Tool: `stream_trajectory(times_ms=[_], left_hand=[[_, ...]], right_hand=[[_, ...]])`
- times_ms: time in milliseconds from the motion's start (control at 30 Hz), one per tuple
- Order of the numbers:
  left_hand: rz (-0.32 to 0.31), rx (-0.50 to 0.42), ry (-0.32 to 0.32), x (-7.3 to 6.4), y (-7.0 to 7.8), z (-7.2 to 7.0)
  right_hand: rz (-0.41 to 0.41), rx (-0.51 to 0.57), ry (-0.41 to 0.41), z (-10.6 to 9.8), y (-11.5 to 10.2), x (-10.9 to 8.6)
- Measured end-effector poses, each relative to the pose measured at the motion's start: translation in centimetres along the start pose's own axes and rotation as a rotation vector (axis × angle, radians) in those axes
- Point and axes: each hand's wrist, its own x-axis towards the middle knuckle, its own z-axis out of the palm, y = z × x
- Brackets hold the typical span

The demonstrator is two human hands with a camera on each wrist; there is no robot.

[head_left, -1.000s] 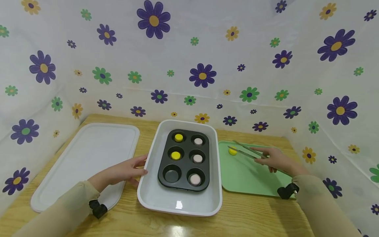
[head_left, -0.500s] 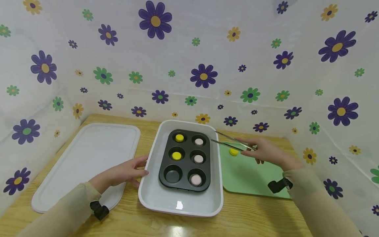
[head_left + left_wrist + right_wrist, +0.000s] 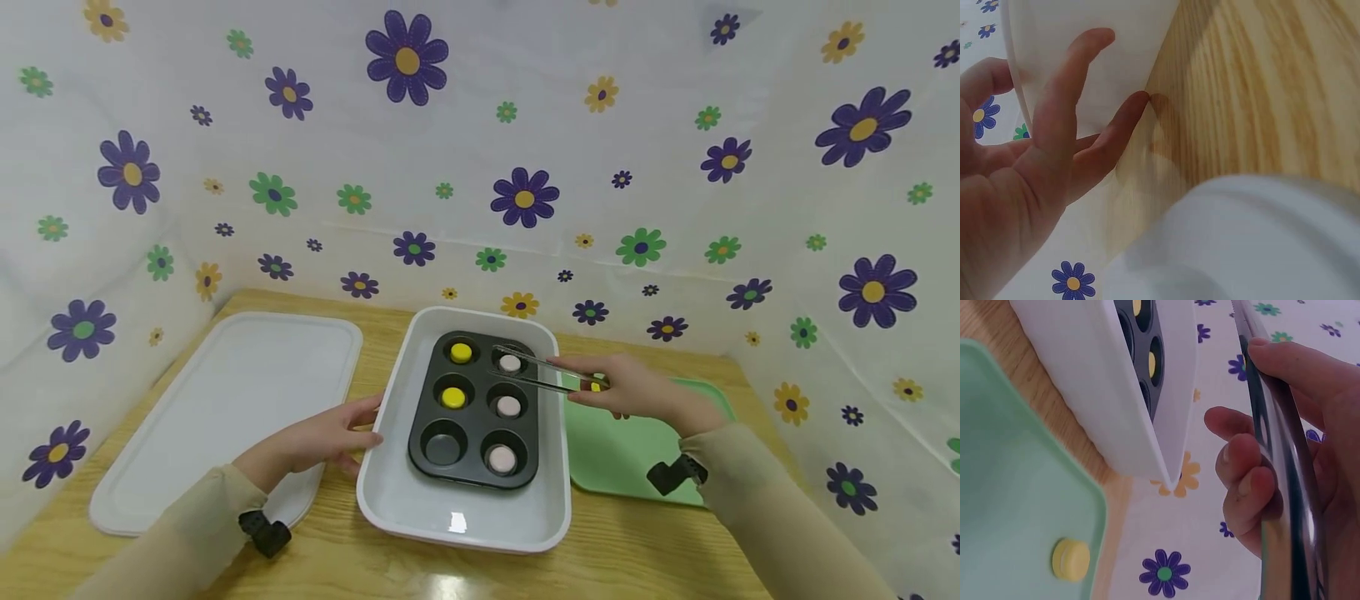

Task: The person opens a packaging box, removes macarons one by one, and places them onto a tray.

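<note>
My right hand (image 3: 622,385) holds metal tongs (image 3: 536,382) whose spread tips reach over the back right cup of a dark muffin pan (image 3: 477,433). Nothing shows between the tips; a pale pink round (image 3: 510,363) sits in the cup beneath them. Two more pink rounds and two yellow rounds (image 3: 453,397) fill other cups, while the front left cup is bare. The pan lies in a deep white tub (image 3: 416,517). With its thumb over the left rim and fingers against the outer wall, my left hand (image 3: 318,437) grips the tub (image 3: 1116,69).
A green tray (image 3: 626,458) lies right of the tub, bearing a yellow macaron-like round (image 3: 1071,559) near its edge. Left of the tub is a white tray (image 3: 247,375). Flower-print cloth (image 3: 450,108) stands behind and beside the wooden table (image 3: 337,542).
The right hand has carried the tongs leftward from above the yellow round on the green tray to over the muffin pan. That round stays on the tray. The left hand keeps its place.
</note>
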Motion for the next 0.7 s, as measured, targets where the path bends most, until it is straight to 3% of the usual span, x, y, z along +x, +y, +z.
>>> stream_trajectory(times_ms=[700], left_hand=[[0.021,-0.026,0.018,-0.2,-0.1,0.2]], right_hand=[[-0.039,-0.06,-0.119,2.0,-1.4,3.5]])
